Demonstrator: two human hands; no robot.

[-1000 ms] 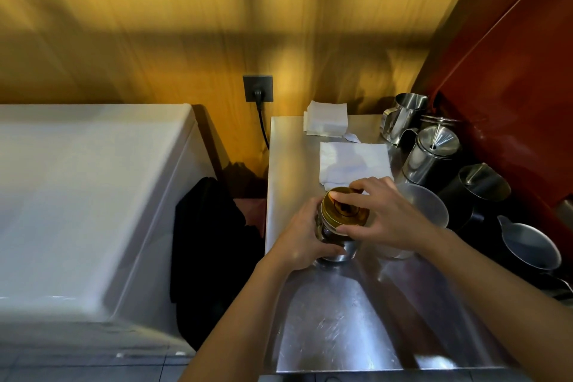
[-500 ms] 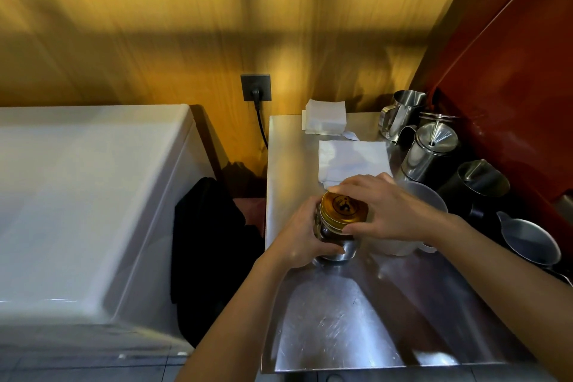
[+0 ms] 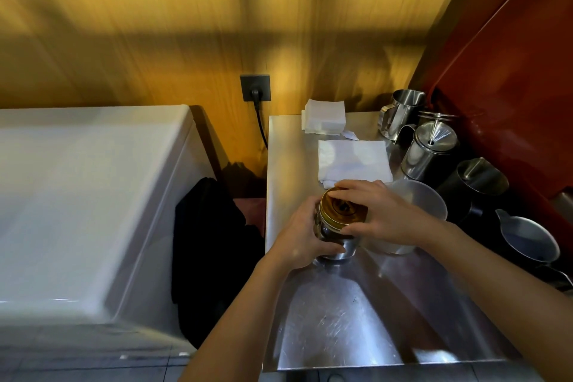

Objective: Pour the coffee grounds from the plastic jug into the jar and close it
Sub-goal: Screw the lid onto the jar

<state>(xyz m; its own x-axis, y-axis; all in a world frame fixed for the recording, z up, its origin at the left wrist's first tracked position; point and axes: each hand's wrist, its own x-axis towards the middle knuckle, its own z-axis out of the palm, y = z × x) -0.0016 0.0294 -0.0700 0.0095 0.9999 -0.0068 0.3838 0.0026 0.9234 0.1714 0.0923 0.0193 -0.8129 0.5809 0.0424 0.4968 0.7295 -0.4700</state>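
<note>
A glass jar (image 3: 336, 240) holding dark coffee grounds stands upright on the steel counter (image 3: 356, 313). Its gold lid (image 3: 342, 208) sits on top. My left hand (image 3: 302, 239) wraps around the jar's left side. My right hand (image 3: 379, 214) grips the lid from the right, with fingers over its far rim and thumb at its near edge. The translucent plastic jug (image 3: 417, 201) stands upright just right of the jar, partly hidden behind my right hand.
White paper napkins (image 3: 353, 161) and a folded stack (image 3: 324, 116) lie behind the jar. Steel pitchers (image 3: 403, 113) and pots (image 3: 429, 149), a black jug (image 3: 477, 183) and a metal jug (image 3: 530, 239) line the right side by a red wall. A white chest (image 3: 77, 195) stands left.
My right hand has shifted around the lid, with its fingers now further over the far rim. The jar and my left hand stay in place.
</note>
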